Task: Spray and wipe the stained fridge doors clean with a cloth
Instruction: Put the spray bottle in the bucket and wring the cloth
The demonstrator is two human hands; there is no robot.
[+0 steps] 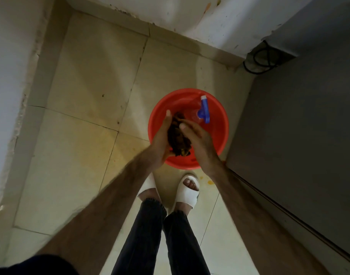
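Left hand (162,141) and right hand (198,138) both out in front, palms facing each other, pressing a dark bunched cloth (178,136) between them. Left fingers lie fairly straight up the cloth's left side; right hand is cupped over its right side, thumb across the top. Cloth is wadded, brownish, with a yellowish bit at its lower edge. Whether it is wet cannot be told.

Hands and cloth are held above a red basin (221,133) standing on the tiled floor (87,120). In the basin stands a spray bottle (204,112) with a blue trigger head, clear body beneath, just beyond the fingertips, not touched.

To the right, a grey fridge (301,124) side and door edge runs close beside the basin; a black cable (259,60) coils behind it by the wall (219,22). An orange spot (210,182) marks the floor near the fridge foot. White slippers (188,192) just short of the basin.

Judgement: step in hand looks like readying or squeezing the cloth over the basin, wiping not under way at this instant. Next move likely calls for freeing one hand, keeping the cloth in the other, taking the bottle by its trigger head, then turning right to face the door. Watch for drips on the tiles.
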